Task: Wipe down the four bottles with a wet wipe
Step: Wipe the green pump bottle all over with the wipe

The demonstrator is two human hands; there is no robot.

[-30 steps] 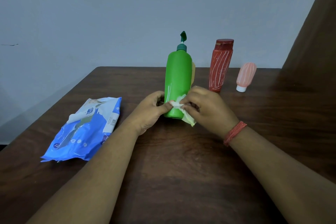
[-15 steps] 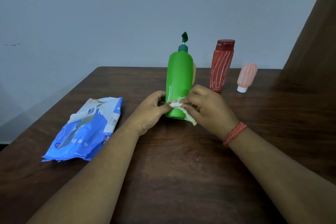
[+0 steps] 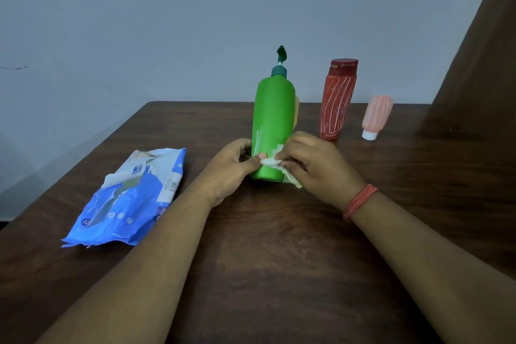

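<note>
A tall green pump bottle (image 3: pixel 272 117) stands upright in the middle of the dark wooden table (image 3: pixel 265 254). My left hand (image 3: pixel 230 169) grips its base from the left, thumb across the front. My right hand (image 3: pixel 314 166) pinches a crumpled white wet wipe (image 3: pixel 275 161) against the bottle's lower front right. Just behind the green bottle a yellow bottle (image 3: pixel 296 114) peeks out, mostly hidden. A red bottle (image 3: pixel 336 99) with white streaks stands to the right. Farther right, a small pink bottle (image 3: pixel 375 116) rests on its white cap.
A blue wet wipe pack (image 3: pixel 131 200) lies on the table to the left, its flap lifted. A pale wall rises behind the table's far edge. A brown surface (image 3: pixel 480 64) closes off the right side.
The wipe and my right hand's fingers have shifted slightly upward on the green bottle's lower front. My left hand keeps its grip at the base.
</note>
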